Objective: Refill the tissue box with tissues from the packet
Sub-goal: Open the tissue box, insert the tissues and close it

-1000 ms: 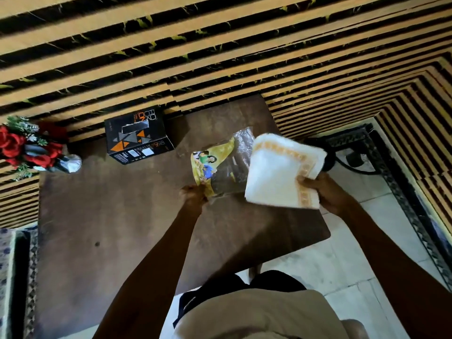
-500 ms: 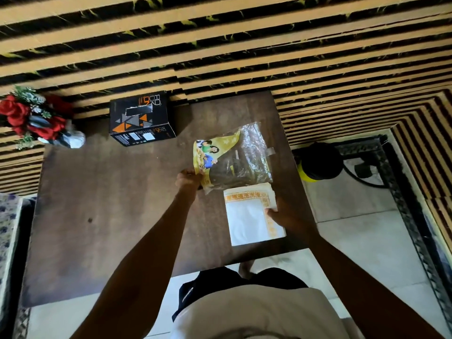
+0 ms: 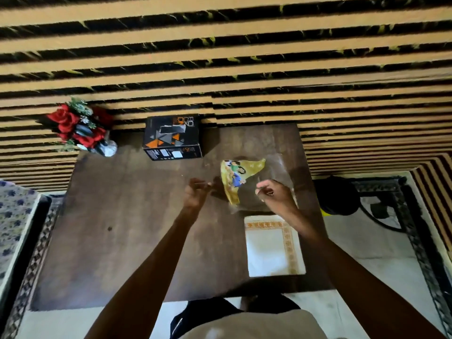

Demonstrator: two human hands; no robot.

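Observation:
The tissue packet (image 3: 241, 176), clear plastic with a yellow printed panel, lies flat on the brown table (image 3: 127, 236). A stack of white tissues (image 3: 272, 249) with an orange border rests near the table's front right edge, just below the packet. A black box (image 3: 171, 139) with orange triangles stands at the back, against the wall. My left hand (image 3: 195, 194) hovers just left of the packet, fingers apart, touching nothing. My right hand (image 3: 275, 195) is over the packet's clear part with fingers curled; whether it grips the plastic is unclear.
A bunch of red flowers (image 3: 78, 126) sits at the table's back left corner. A dark round object with a cable (image 3: 338, 196) stands on the tiled floor right of the table. A striped wall runs behind. A patterned cloth (image 3: 14, 221) lies at the left.
My right hand set the tissue stack down near the front edge and moved up onto the packet. My left hand let go of the packet's yellow corner and drew slightly left.

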